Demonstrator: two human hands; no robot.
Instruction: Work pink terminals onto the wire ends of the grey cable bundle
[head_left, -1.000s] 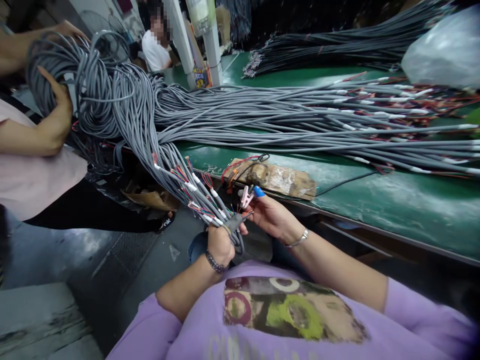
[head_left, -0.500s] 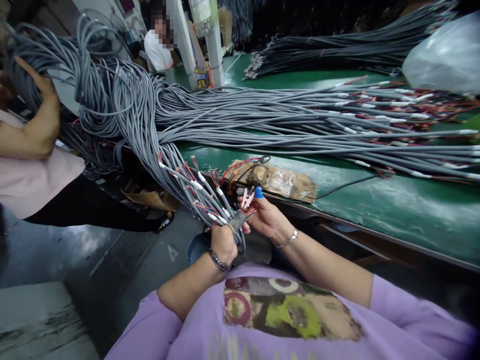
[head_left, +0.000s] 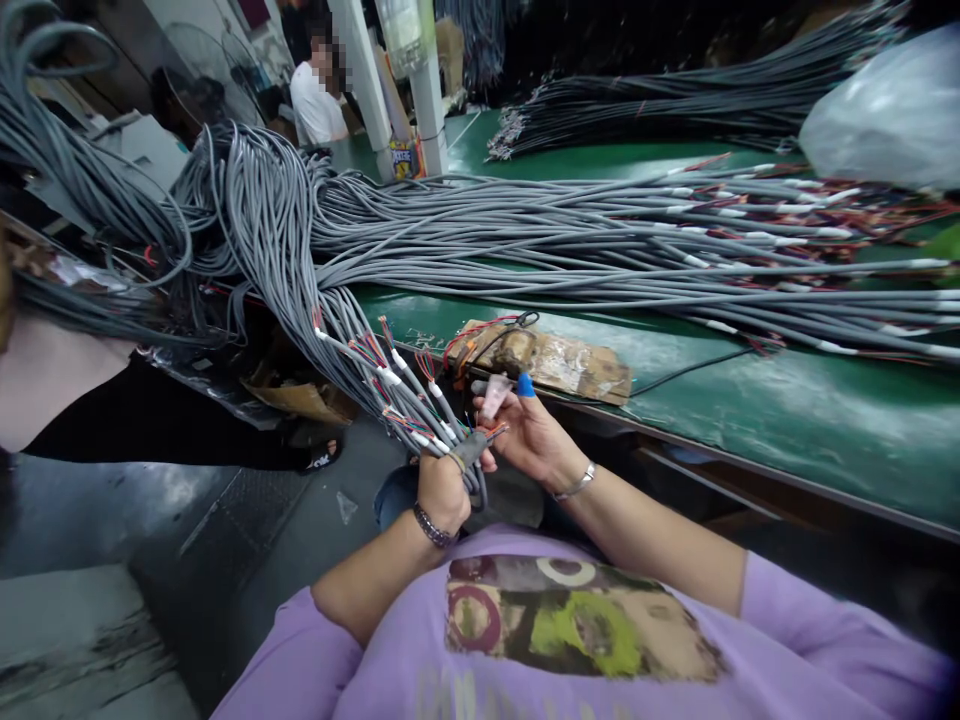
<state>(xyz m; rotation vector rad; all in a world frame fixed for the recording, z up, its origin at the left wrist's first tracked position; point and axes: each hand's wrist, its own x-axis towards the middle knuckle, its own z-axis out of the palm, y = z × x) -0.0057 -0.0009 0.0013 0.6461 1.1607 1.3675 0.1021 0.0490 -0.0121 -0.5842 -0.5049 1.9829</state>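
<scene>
My left hand (head_left: 444, 492) is closed around the end of a bundle of grey cables (head_left: 352, 335). White bands and fanned-out coloured wires (head_left: 386, 372) show near their ends. One thicker grey cable end (head_left: 470, 450) with bare coloured wires points out of this fist toward my right hand (head_left: 536, 440). Pinched in the right fingers is a small pale pink clip (head_left: 494, 396), blurred by motion; its jaws are not clear. A blue fingertip cover (head_left: 525, 385) sits on one right-hand digit. The right fingers are just beside the cable end; whether they touch is hidden.
A green bench (head_left: 697, 400) carries long rows of grey cables (head_left: 487, 230). Near its front edge lies a taped cardboard piece (head_left: 562, 362) with red and black leads. Black cable bundles (head_left: 675, 105) and a plastic bag (head_left: 885, 115) lie behind. A co-worker (head_left: 67, 390) stands at left.
The co-worker at left has shifted further left, and the looped grey cables there have swung left and spread. My hands stay nearly in place; the pink clip has turned and blurred.
</scene>
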